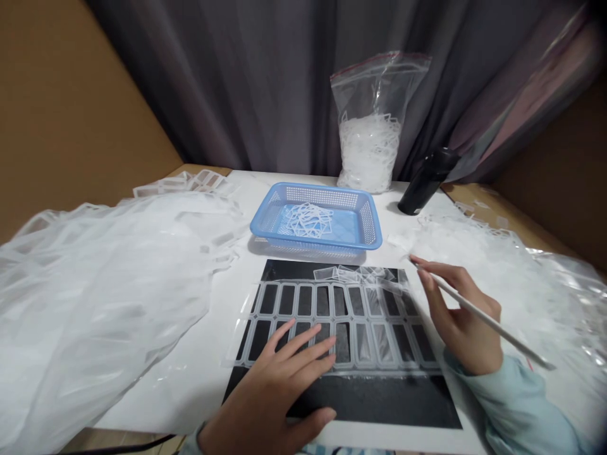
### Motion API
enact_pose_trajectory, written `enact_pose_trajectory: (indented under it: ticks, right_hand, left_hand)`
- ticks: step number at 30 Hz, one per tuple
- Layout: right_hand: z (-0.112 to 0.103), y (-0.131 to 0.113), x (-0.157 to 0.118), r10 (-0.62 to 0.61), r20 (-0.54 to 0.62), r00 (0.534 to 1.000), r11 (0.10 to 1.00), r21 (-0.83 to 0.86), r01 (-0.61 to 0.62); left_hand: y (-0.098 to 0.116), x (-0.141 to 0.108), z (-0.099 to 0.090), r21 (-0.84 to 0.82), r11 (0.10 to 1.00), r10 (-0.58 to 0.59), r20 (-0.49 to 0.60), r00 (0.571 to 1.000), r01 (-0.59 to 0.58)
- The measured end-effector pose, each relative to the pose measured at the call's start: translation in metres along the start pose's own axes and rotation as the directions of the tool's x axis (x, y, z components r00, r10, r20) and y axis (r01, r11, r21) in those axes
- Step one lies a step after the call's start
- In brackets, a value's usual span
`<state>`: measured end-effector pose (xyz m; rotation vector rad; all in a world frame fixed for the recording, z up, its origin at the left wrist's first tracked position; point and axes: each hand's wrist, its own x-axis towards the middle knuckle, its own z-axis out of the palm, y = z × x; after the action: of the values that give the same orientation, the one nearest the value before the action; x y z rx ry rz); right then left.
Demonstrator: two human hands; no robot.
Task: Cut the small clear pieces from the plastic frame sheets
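Translucent frame sheeting (332,316) is pressed onto a black mat (379,404) by the left hand (270,398), fingers spread wide; such flat, even pressure should best stop the sheet creeping. A slim white stylus (515,337) is pinched in the right hand (462,322), its tip low near the mat's 1 o'clock corner. Loose cut frames (355,274) lie along the mat's upper edge, and more fill a blue mesh basket (315,197) at 12 o'clock. A zip bag of frames (370,151) and a black bottle (427,183) stand beyond, with a heap of plastic film (95,303) at 9 o'clock and another heap (531,291) at 3 o'clock.
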<state>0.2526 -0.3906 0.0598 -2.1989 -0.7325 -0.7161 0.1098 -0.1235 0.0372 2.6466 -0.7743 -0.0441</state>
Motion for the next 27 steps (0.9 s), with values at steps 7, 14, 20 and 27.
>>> enact_pose_trajectory:
  ticks: [7, 14, 20, 27]
  right_hand:
    - [0.007, -0.011, -0.006, 0.062, 0.622, 0.78, 0.85, 0.377, -0.368]
    - [0.009, -0.026, -0.017, -0.082, 0.79, 0.607, 0.787, 0.425, -0.447]
    - [0.011, -0.029, -0.018, -0.11, 0.759, 0.642, 0.802, 0.449, -0.394]
    - [0.008, -0.031, -0.019, -0.138, 0.742, 0.656, 0.819, 0.458, -0.346]
  left_hand:
    - [0.016, 0.002, 0.003, 0.097, 0.99, 0.112, -0.087, 0.99, -0.104]
    - [0.026, 0.009, 0.019, 0.125, 0.979, 0.17, -0.084, 0.982, -0.159]
    - [0.025, 0.007, 0.024, 0.176, 0.969, 0.188, -0.086, 0.978, -0.171]
    - [0.027, 0.006, 0.022, 0.18, 0.97, 0.182, -0.079, 0.98, -0.166]
